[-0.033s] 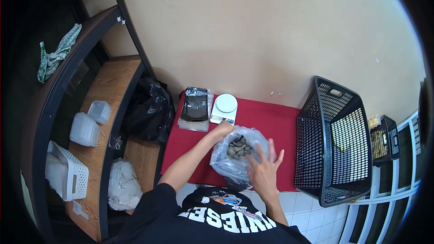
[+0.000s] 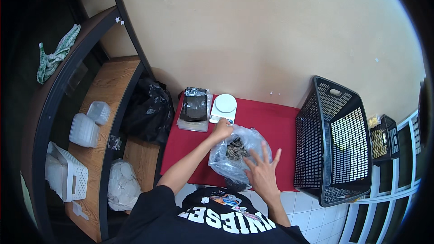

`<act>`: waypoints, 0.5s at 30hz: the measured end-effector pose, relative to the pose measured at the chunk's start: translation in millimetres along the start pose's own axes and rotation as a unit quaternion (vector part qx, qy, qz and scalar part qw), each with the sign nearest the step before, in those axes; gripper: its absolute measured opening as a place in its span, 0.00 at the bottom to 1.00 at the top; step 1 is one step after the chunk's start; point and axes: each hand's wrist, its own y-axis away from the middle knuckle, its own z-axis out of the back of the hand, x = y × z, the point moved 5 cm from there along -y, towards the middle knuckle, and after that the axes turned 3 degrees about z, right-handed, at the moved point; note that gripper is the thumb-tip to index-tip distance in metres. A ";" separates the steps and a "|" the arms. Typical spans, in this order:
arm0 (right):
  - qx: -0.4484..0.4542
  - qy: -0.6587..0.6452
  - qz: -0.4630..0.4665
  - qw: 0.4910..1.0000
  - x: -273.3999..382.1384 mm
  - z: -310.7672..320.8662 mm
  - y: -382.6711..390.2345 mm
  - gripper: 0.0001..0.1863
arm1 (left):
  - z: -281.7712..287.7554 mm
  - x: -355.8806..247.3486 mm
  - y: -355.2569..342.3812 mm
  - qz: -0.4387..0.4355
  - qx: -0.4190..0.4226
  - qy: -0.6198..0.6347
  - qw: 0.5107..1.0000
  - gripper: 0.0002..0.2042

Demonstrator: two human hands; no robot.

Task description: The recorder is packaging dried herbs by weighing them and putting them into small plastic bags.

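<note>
A clear plastic bag [image 2: 220, 162] stands with its mouth spread at the front of the red-covered table [image 2: 282, 126]. Inside it lie many small, dark striped pieces [image 2: 236, 149] with a ridged, coiled look; their exact kind is unclear. My left hand [image 2: 222, 129] is closed on the bag's far left rim, just in front of the white kitchen scale [image 2: 224, 107]. Over the bag's right side, my right hand [image 2: 263, 176] has its fingers spread and holds nothing.
Flat black and clear packets [image 2: 195, 110] lie left of the scale. A tall black plastic crate [image 2: 332, 140] rises at the table's right. On the left, a shelf unit [image 2: 113, 70] carries clear containers [image 2: 84, 129] and a white basket [image 2: 77, 178]. A black bag [image 2: 149, 113] sits beside the table.
My left hand has shifted very slightly left and down with the bag's rim. My right hand has moved a little left and down, its fingers still spread.
</note>
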 end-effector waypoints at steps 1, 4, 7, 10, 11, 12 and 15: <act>0.024 0.044 0.028 0.998 -5.2 -12.5 2.5 0.32 | 19.0 -39.3 25.9 -0.039 -0.032 -0.015 0.999 0.07; 0.014 -0.056 -0.050 0.997 -15.4 -4.1 -4.2 0.31 | 61.9 -121.5 111.3 -0.406 -0.150 -0.115 0.894 0.13; -0.028 -0.130 -0.184 0.974 -36.4 1.0 -21.8 0.34 | 32.8 -89.7 146.1 -0.234 0.206 0.060 0.948 0.20; -0.156 -0.156 -0.296 0.930 -69.2 -3.7 -15.2 0.35 | 36.2 -97.8 159.3 -0.388 0.108 -0.081 0.912 0.24; -0.210 -0.223 -0.292 0.906 -80.9 -2.8 -10.6 0.34 | 35.8 -99.2 158.0 -0.390 0.109 -0.081 0.911 0.24; -0.259 -0.290 -0.285 0.876 -86.2 -3.9 -5.2 0.33 | 30.3 -98.7 161.5 -0.341 0.181 -0.053 0.921 0.24; -0.390 -0.573 -0.366 0.621 -121.4 -63.8 28.5 0.24 | 22.0 -108.5 182.8 -0.258 0.314 0.003 0.914 0.21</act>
